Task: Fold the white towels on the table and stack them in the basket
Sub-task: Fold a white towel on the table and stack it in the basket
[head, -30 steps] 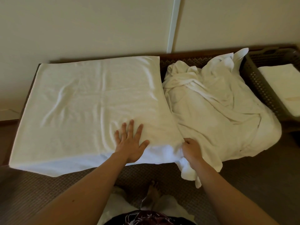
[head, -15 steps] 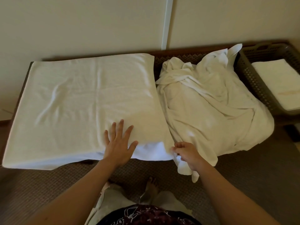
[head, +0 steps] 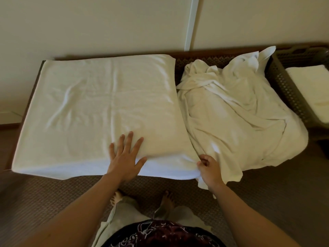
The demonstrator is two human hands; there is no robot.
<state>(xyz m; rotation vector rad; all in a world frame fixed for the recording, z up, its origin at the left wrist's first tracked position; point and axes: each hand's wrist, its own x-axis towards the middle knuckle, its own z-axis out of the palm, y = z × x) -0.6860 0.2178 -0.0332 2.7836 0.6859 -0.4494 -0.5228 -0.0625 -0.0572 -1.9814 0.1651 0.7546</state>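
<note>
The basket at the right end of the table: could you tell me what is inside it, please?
The basket holds a folded white towel lying flat. Whether more towels lie beneath it cannot be seen, since it covers what is below and the frame cuts off the basket's right side.

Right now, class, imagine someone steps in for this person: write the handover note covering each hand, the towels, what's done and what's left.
Left hand: flat, fingers spread, pressing the spread white towel near its front edge.
Right hand: grip pinching that towel's front right corner.
Crumpled white towel heap: on the table, right of it, unfolded.
Grey lattice plastic basket: far right, one folded white towel inside.
Left: finish folding the spread towel, fold the heap, stack both.
</note>
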